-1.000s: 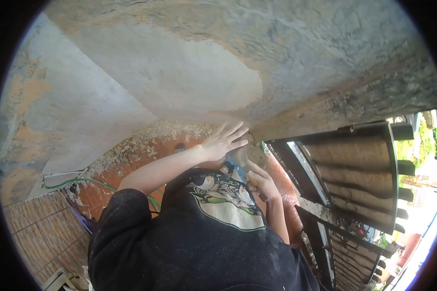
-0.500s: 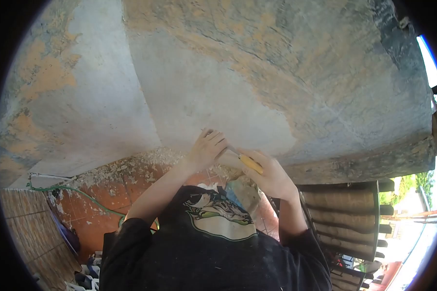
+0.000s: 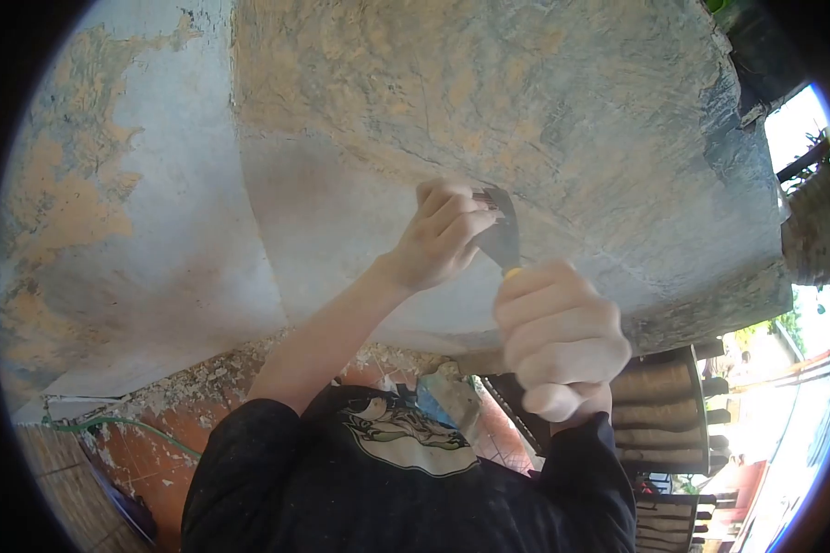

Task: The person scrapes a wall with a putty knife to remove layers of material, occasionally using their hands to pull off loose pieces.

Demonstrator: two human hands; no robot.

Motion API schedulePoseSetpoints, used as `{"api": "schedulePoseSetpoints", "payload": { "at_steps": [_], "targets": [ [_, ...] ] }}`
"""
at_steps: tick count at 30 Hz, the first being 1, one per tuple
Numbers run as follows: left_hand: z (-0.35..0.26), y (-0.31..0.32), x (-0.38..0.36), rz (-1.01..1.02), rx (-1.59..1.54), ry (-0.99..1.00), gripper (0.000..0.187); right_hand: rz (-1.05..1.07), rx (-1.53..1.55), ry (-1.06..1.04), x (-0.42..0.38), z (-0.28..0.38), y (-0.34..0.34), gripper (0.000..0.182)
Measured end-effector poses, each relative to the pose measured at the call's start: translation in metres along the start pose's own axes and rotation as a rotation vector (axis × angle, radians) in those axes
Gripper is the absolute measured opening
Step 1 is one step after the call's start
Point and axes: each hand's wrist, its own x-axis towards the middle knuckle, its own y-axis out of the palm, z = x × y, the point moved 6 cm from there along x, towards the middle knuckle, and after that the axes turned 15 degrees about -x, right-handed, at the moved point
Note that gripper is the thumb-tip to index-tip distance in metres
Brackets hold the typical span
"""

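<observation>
1. In the head view, the right hand (image 3: 563,332) is closed in a fist round the yellow handle of a putty knife (image 3: 500,241); the knife stands in front of the weathered wall (image 3: 415,111), its flared blade pointing up and away from the body.
2. The left hand (image 3: 441,235) is at the blade's end with its fingers curled. Whether they pinch the metal or merely sit beside it, I cannot tell; a small dark, streaked patch there is too unclear to name.
3. The likeliest harm, I judge, is a cut or scraped knuckle: a sudden push of the fist would drive the edge along those fingers.
4. A loose or dusty grip could let the handle twist, and the blade might then gouge the wall's surface.
5. Below, pale flakes (image 3: 214,373) litter the orange tiled floor (image 3: 157,461), and a green hose (image 3: 124,419) lies there; either could upset the footing.
</observation>
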Motion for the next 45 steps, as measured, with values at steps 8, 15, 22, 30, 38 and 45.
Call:
{"api": "schedulePoseSetpoints", "payload": {
  "at_steps": [8,15,22,30,38,45],
  "targets": [
    [-0.002,-0.019,0.064,0.222,-0.090,-0.197,0.014,-0.259,0.152,0.188,0.045,-0.022,-0.048,0.038],
    [0.023,-0.004,0.031,0.344,-0.074,-0.381,0.022,-0.430,0.067,0.443,0.036,-0.064,-0.034,0.044],
    [0.033,-0.001,0.016,0.413,-0.025,-0.373,0.019,-0.481,0.062,0.542,0.016,-0.094,-0.031,0.040],
    [0.030,0.001,0.034,0.366,-0.075,-0.362,0.019,-0.488,-0.132,0.463,0.018,-0.088,-0.031,0.044],
    [0.044,-0.005,0.021,0.382,0.094,-0.111,0.028,-0.474,-0.197,0.245,0.027,-0.067,-0.032,0.040],
    [0.030,-0.010,0.019,0.352,0.180,-0.321,0.017,-0.511,-0.056,0.367,0.018,-0.067,-0.046,0.041]
  ]
}}
